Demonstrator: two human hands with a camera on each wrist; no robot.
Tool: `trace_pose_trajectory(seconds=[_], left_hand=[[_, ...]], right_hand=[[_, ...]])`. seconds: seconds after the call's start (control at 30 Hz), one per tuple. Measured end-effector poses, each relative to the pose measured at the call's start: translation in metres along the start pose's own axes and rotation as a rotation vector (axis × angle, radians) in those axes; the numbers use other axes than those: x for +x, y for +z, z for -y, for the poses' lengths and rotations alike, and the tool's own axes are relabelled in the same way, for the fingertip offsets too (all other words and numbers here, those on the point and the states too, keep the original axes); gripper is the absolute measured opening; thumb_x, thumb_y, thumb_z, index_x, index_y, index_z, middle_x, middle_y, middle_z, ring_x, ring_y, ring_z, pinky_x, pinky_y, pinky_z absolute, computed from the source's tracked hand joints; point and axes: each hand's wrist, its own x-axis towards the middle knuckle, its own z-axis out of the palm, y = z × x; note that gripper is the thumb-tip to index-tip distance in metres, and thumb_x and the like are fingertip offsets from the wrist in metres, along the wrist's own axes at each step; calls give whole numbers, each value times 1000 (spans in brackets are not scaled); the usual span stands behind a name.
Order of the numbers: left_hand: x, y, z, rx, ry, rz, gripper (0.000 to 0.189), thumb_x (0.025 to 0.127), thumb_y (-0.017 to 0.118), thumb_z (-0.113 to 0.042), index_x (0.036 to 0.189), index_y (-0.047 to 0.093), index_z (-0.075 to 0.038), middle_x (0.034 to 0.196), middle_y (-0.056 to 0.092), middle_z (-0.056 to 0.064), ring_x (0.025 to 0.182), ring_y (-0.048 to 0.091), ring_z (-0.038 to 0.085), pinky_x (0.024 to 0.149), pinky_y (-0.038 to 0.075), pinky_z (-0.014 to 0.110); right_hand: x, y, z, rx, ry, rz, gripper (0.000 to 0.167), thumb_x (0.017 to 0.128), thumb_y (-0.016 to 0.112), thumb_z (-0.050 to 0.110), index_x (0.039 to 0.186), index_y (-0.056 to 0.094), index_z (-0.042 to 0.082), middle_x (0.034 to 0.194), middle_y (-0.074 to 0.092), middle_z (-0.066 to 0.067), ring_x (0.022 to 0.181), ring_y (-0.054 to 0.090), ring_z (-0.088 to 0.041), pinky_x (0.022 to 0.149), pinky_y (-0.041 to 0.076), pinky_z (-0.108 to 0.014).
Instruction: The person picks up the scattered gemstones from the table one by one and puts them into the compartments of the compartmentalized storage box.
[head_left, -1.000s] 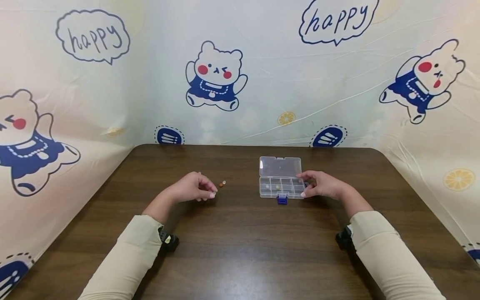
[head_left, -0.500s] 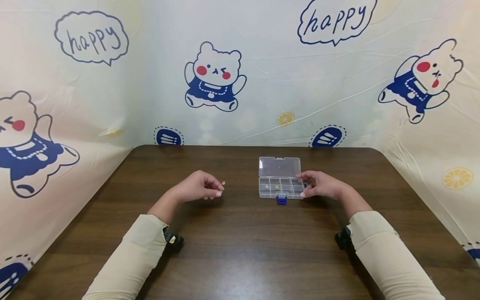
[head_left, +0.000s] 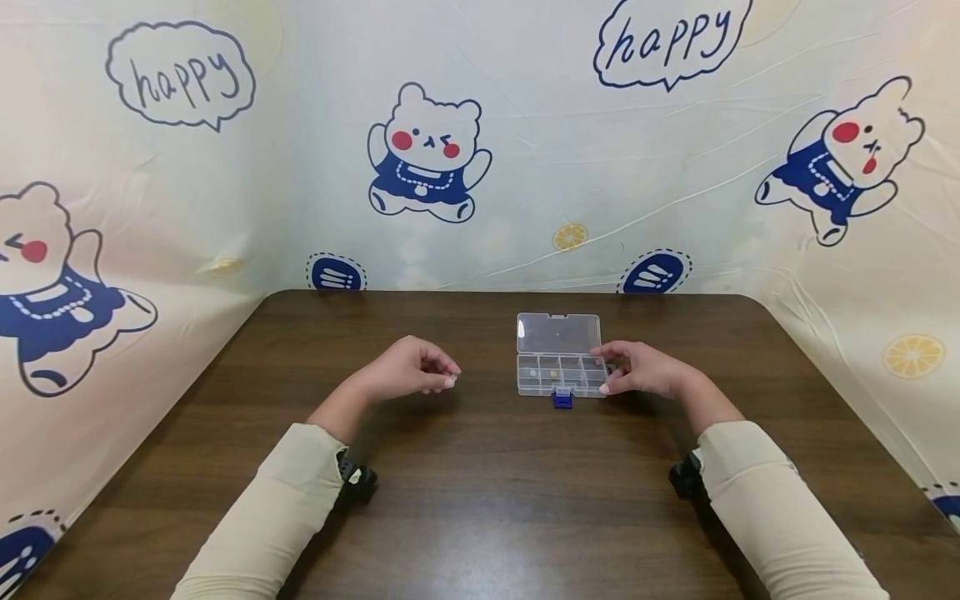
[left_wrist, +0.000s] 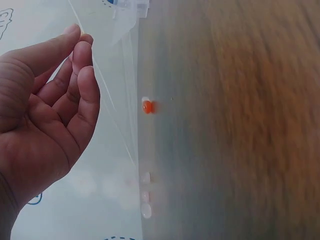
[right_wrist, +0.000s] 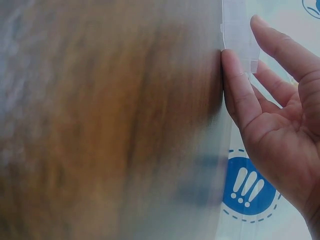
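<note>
My left hand [head_left: 408,367] is over the table left of the box, thumb and forefinger pinched together. A tiny pale piece [head_left: 454,377] shows at those fingertips; its kind cannot be told. The other fingers curl loosely in the left wrist view. Beyond them on the table lie an orange bead-like piece [left_wrist: 147,107] and several whitish ones [left_wrist: 146,210]. A clear plastic compartment box [head_left: 540,389] stands with its lid [head_left: 558,334] raised at the back. My right hand [head_left: 648,369] grips its right end, thumb at the front corner. A whitish piece [head_left: 533,373] and a yellowish piece [head_left: 555,374] sit in compartments.
A blue latch [head_left: 563,400] hangs off the front of the box. The brown wooden table [head_left: 480,492] reaches to a printed cloth [head_left: 525,167] at the back and sides. Each wrist carries a black camera [head_left: 360,482].
My left hand has moved right and slightly away, fingertips still pinched. The small pieces seen beside it earlier in the head view are now hidden there. My right hand stays at the box.
</note>
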Motion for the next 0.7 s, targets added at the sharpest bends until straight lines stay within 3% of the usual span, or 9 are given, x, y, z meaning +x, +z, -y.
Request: trace_pose_trajectory(seconds=[0.5,0.7], left_hand=[[13,10,-22,-42,2,-27,19,87,74,-12,103,73,-1,87,71,14,72,62,24,68,55,38],[20,14,-23,-65,16,-54,15,85,77,-12,99,75,-8,86,72,5,75,64,26,66,55,36]], right_hand=[[0,-1,1,25,-3,7,73,84,78,20,144,41,5,139,42,-22,103,54,-29,97,46,-44],[-1,-1,2,28,-4,10,73,82,80,22,144,43,6,138,43,-21,101,55,-28,96,46,-42]])
